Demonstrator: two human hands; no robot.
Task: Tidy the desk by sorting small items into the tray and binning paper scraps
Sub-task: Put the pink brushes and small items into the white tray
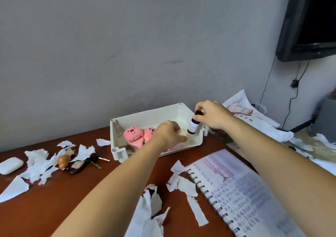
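Right hand (214,116) pinching a dark bottle (193,126) above a white tray (145,114). Left hand (168,134) curled round something white, perhaps a jar (181,132). Brown desk (81,191) strewn with paper scraps (38,164), grey wall (109,55) behind.

white tray (116,127) with pink plush toys (133,135), dark bottle (193,126) with a white label, white paper scraps (192,196) on the reddish-brown desk (63,200)
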